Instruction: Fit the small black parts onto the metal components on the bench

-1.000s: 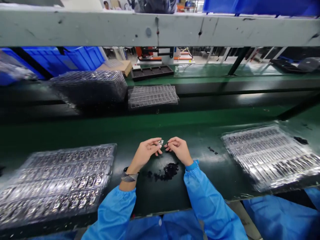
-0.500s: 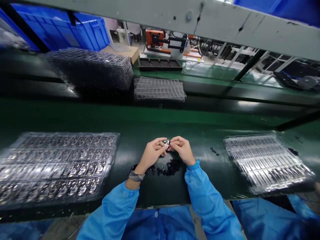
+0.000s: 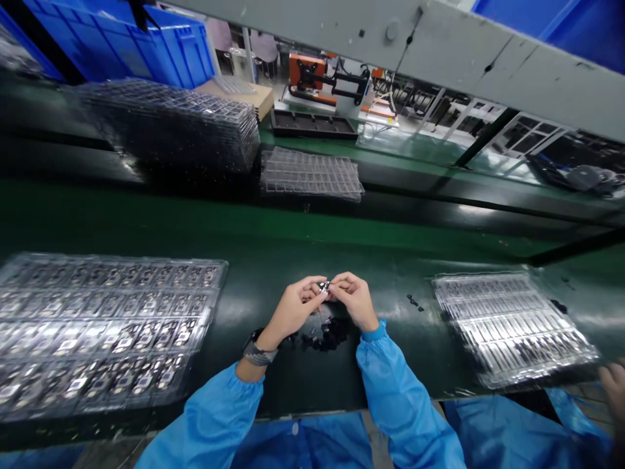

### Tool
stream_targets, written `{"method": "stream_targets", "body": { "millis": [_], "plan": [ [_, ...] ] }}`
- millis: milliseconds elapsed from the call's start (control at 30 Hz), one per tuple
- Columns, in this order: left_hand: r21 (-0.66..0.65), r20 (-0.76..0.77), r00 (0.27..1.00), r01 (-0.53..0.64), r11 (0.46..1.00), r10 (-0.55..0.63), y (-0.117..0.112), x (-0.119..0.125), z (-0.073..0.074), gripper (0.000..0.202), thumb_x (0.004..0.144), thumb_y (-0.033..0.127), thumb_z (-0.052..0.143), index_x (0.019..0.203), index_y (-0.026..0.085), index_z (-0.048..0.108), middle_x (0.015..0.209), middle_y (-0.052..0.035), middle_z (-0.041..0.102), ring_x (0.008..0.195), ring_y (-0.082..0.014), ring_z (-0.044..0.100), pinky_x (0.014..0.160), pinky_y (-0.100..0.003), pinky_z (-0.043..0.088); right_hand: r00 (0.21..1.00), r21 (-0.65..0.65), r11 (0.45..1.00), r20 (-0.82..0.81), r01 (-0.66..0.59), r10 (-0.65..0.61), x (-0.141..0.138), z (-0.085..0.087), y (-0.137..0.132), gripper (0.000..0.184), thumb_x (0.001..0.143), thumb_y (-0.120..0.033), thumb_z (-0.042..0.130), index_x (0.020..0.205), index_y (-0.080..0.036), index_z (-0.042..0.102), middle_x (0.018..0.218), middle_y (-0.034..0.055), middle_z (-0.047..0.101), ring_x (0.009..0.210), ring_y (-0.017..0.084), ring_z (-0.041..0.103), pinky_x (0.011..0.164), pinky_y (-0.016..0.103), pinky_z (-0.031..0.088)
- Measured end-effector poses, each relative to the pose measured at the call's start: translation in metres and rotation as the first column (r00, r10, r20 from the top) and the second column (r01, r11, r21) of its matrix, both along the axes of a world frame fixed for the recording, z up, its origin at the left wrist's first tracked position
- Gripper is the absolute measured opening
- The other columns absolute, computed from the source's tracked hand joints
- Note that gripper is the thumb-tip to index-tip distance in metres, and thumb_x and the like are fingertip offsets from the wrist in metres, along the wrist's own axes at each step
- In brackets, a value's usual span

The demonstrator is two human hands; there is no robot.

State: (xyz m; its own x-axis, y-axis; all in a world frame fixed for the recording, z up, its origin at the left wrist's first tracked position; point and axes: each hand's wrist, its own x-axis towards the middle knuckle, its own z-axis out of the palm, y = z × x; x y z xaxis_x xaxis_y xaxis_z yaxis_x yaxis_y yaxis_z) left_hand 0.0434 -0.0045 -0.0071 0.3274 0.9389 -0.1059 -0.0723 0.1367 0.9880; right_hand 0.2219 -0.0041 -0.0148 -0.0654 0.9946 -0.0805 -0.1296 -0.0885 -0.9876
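Note:
Between my hands is a small circuit board with shiny silver parts. My left hand pinches it from the left between thumb and fingers. From the other side, the closed fingertips of my right hand press at the board's right edge; whether they also hold a smaller piece is hidden. Just below the hands, a loose pile of small black pieces lies on the dark green bench. On the left, a clear plastic tray carries rows of similar boards.
At right lies a stack of clear trays with narrow slots. A few black bits rest beside it. Farther back are stacked clear trays, thin tray sheets and a black tray. A co-worker's hand shows at the right edge.
The view has shifted and tilted slightly. Both hands stay together at the circuit board, with a slight shift of the fingers. A co-worker's hand shows more clearly at the right edge.

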Motion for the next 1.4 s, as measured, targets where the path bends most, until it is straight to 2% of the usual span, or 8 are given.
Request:
{"method": "stream_targets", "body": {
  "millis": [200, 367, 533, 700, 867, 1133, 1400],
  "plan": [
    [0.054, -0.088, 0.995, -0.034, 0.998, 0.039, 0.003, 0.002, -0.003, 0.045, 0.079, 0.050, 0.074, 0.114, 0.022, 0.071, 0.076, -0.0027, 0.069, 0.064, -0.0200, 0.069, 0.065, -0.031, 0.057, 0.992, -0.054, 0.998, -0.123, 0.026, -0.032, -0.006, -0.007, 0.003, 0.042, 0.067, -0.049, 0.089, 0.084, -0.020, 0.062, 0.066, -0.0016, 0.069, 0.055, 0.014, 0.064, 0.059, 0.027, 0.054],
    [0.052, -0.092, 0.995, -0.043, 0.998, 0.048, 0.004, 0.003, -0.004, 0.047, 0.077, 0.055, 0.075, 0.112, 0.024, 0.073, 0.075, -0.0027, 0.068, 0.064, -0.0213, 0.069, 0.063, -0.032, 0.058, 0.995, -0.118, 0.993, -0.101, -0.023, 0.011, -0.006, -0.008, 0.004, 0.042, 0.071, -0.054, 0.085, 0.078, -0.019, 0.064, 0.061, -0.0006, 0.066, 0.053, 0.014, 0.061, 0.056, 0.026, 0.052],
    [0.064, -0.087, 0.991, -0.094, 0.993, 0.100, 0.004, 0.004, -0.005, 0.045, 0.077, 0.053, 0.075, 0.111, 0.023, 0.073, 0.072, -0.0016, 0.068, 0.065, -0.0209, 0.069, 0.062, -0.029, 0.059, 0.996, -0.142, 0.990, -0.084, -0.022, 0.010, -0.003, -0.005, 0.003, 0.042, 0.068, -0.055, 0.087, 0.076, -0.019, 0.067, 0.062, -0.0008, 0.068, 0.053, 0.014, 0.060, 0.056, 0.026, 0.051],
    [0.086, -0.112, 0.989, -0.088, 0.992, 0.097, 0.001, 0.003, -0.004, 0.043, 0.083, 0.049, 0.071, 0.114, 0.020, 0.071, 0.071, -0.0008, 0.068, 0.064, -0.0192, 0.069, 0.064, -0.028, 0.059, 0.993, -0.116, 0.993, -0.121, -0.021, 0.007, -0.003, -0.005, 0.003, 0.040, 0.071, -0.052, 0.087, 0.078, -0.018, 0.069, 0.062, -0.0007, 0.068, 0.053, 0.014, 0.060, 0.057, 0.027, 0.052],
    [0.153, -0.163, 0.979, -0.096, 0.983, 0.121, -0.003, 0.006, -0.008, 0.039, 0.087, 0.047, 0.066, 0.115, 0.021, 0.070, 0.073, -0.0008, 0.069, 0.063, -0.0176, 0.068, 0.063, -0.026, 0.056, 0.998, -0.114, 0.993, -0.054, 0.030, -0.036, -0.007, -0.001, 0.002, 0.039, 0.074, -0.052, 0.085, 0.074, -0.017, 0.067, 0.061, -0.0002, 0.067, 0.052, 0.012, 0.058, 0.057, 0.025, 0.049],
    [0.188, -0.236, 0.965, -0.073, 0.979, 0.117, -0.007, 0.005, -0.013, 0.039, 0.090, 0.047, 0.064, 0.119, 0.022, 0.070, 0.079, -0.0014, 0.071, 0.069, -0.0178, 0.068, 0.066, -0.026, 0.056, 0.995, -0.134, 0.991, -0.093, 0.015, -0.028, -0.012, -0.006, -0.002, 0.038, 0.071, -0.048, 0.088, 0.076, -0.018, 0.065, 0.064, -0.0025, 0.067, 0.053, 0.012, 0.058, 0.056, 0.024, 0.047],
    [0.224, -0.269, 0.960, -0.021, 0.974, 0.083, -0.008, 0.002, -0.017, 0.037, 0.091, 0.045, 0.063, 0.122, 0.026, 0.070, 0.084, -0.0010, 0.072, 0.072, -0.0179, 0.068, 0.067, -0.026, 0.055, 0.993, -0.108, 0.994, -0.121, -0.014, 0.001, -0.012, -0.009, -0.001, 0.034, 0.078, -0.047, 0.084, 0.075, -0.018, 0.066, 0.067, -0.0013, 0.067, 0.055, 0.012, 0.059, 0.056, 0.024, 0.046]
  ]
}}
